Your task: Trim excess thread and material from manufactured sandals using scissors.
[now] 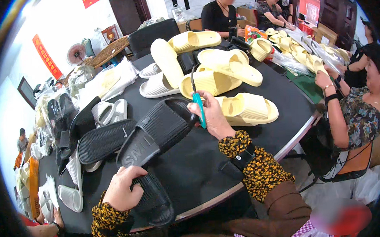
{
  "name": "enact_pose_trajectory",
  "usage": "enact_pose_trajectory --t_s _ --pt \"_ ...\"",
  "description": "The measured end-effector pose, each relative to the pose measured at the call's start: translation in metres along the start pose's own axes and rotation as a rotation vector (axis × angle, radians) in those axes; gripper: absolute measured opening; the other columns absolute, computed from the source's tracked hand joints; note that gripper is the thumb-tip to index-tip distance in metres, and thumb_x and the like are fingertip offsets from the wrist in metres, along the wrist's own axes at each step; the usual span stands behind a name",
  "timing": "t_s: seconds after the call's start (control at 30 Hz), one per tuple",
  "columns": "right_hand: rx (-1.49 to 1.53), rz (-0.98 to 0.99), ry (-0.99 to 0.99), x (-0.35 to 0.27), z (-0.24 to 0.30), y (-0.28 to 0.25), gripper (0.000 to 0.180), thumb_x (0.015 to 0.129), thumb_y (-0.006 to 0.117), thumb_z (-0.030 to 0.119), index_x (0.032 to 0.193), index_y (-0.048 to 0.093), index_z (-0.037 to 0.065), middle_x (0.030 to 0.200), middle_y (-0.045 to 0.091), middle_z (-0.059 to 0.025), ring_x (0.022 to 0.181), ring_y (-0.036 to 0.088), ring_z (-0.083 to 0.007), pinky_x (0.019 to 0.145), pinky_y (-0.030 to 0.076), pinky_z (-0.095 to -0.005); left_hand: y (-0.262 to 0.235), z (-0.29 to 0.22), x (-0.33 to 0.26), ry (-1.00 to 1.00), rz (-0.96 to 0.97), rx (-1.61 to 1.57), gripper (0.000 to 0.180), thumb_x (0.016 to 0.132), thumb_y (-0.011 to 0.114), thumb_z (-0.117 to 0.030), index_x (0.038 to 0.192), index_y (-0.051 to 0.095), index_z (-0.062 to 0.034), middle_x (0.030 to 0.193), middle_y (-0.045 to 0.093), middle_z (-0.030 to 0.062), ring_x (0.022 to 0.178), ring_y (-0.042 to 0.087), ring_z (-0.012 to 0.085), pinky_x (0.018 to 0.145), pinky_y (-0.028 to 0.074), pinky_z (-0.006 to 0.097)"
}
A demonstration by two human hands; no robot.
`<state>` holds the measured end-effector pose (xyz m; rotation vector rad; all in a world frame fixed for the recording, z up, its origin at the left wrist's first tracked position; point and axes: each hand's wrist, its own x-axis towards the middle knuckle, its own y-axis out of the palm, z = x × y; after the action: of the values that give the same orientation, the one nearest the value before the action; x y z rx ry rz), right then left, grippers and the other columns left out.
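Observation:
My left hand (124,189) pinches the heel end of a black ribbed slide slipper (158,130), which is tilted above the table with raised letters on its insole. In my right hand (215,117) is a small tool with a teal handle (199,111) and a thin, dark, curved tip (193,79), held upright at the slipper's toe end. The fingers of that hand also seem to touch the slipper's edge. Below my left hand, a second black slipper (157,202) lies at the table's near edge. Another black slipper (104,141) rests sole up to the left.
Yellow slippers (251,109) are heaped across the dark table (200,160), with grey-white ones (159,86) beside them. Bagged slippers (62,111) pile up at the left. Several people sit around; one at right handles yellow slippers. A hand (56,217) shows at lower left.

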<state>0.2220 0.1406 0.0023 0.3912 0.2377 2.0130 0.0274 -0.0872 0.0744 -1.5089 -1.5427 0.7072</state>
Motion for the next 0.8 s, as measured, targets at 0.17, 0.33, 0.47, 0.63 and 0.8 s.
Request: enact_pose_trajectory --t_s 0.17,0.33,0.47,0.63,0.8 --pt "-0.129 -0.056 -0.034 0.005 -0.006 -0.006 0.042 0.076 0.067 0.014 0.114 0.051 0.004 0.083 0.055 -0.0014 0.063 0.052 -0.0076 0.045 0.045 -0.0246 0.0 0.005 -0.02 0.2 0.017 0.161 0.03 0.058 0.051 0.005 0.083 0.059 -0.008 0.075 0.057 0.0063 0.08 0.054 0.027 0.082 0.039 0.037" --pt "-0.31 0.036 -0.039 0.008 -0.014 -0.01 0.042 0.077 0.067 0.018 0.112 0.051 0.003 0.087 0.057 -0.0056 0.067 0.053 -0.0098 0.045 0.043 -0.0224 0.007 0.022 -0.038 0.19 -0.014 0.257 0.028 0.061 0.053 0.004 0.084 0.06 -0.0092 0.079 0.056 0.0041 0.087 0.052 0.0247 0.083 0.038 0.038" --pt "-0.312 0.023 0.072 0.005 -0.001 -0.001 0.043 0.074 0.065 0.017 0.113 0.051 0.004 0.083 0.056 -0.0042 0.061 0.051 -0.0087 0.039 0.038 -0.0211 0.014 0.03 -0.063 0.073 -0.041 0.203 0.029 0.067 0.059 -0.001 0.095 0.059 -0.0081 0.099 0.055 0.0093 0.097 0.049 0.028 0.086 0.039 0.04" --pt "-0.379 0.099 0.06 0.003 0.002 -0.001 0.04 0.076 0.063 0.016 0.113 0.051 0.005 0.08 0.054 0.0 0.06 0.049 -0.0049 0.041 0.039 -0.019 0.017 0.021 -0.101 -0.242 -0.035 0.078 0.075 0.065 0.077 -0.031 0.127 0.042 -0.0064 0.139 0.029 0.023 0.126 0.031 0.039 0.102 0.03 0.045" --pt "-0.306 0.233 0.038 0.0 0.008 -0.003 0.038 0.075 0.062 0.011 0.111 0.052 0.005 0.075 0.05 0.0041 0.06 0.046 -0.0028 0.048 0.036 -0.0179 0.039 0.013 -0.127 -0.403 -0.135 0.257 0.09 0.061 0.079 -0.038 0.133 0.036 -0.0076 0.142 0.022 0.0259 0.128 0.029 0.0401 0.101 0.029 0.047"
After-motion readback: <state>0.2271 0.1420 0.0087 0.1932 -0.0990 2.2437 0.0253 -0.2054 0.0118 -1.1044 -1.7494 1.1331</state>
